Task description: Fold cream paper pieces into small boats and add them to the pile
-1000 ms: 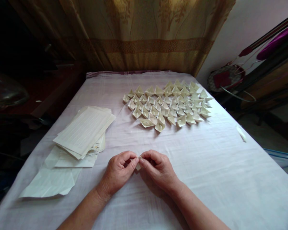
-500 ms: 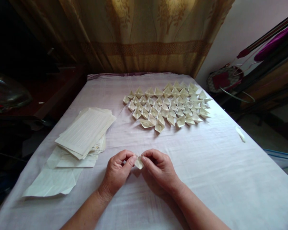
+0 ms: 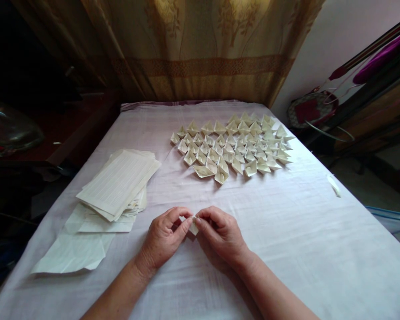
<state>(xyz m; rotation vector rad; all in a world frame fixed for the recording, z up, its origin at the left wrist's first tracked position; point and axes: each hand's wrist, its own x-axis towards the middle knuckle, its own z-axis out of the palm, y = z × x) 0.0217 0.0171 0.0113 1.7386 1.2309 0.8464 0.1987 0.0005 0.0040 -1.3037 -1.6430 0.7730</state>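
Note:
Between my two hands is a small piece of folded paper (image 3: 194, 229), pale cream and pointed at its lower end. My left hand (image 3: 166, 233) pinches its left side with thumb and forefinger. My right hand (image 3: 220, 231) pinches the right side, its thumb close against the left thumb. Fingertips cover the paper's upper part. Beyond the hands, many folded paper boats (image 3: 226, 151) stand in packed rows on the white cloth (image 3: 286, 231).
To the left lies a stack of lined paper sheets (image 3: 116, 182), with a loose sheet (image 3: 73, 253) nearer me. A small white paper strip (image 3: 334, 186) rests near the right edge. A curtain (image 3: 200, 53) hangs behind the table.
My left thumb and fingers have shifted slightly right, closer to the right thumb, covering more of the folded paper. The boats and sheets stay where they were.

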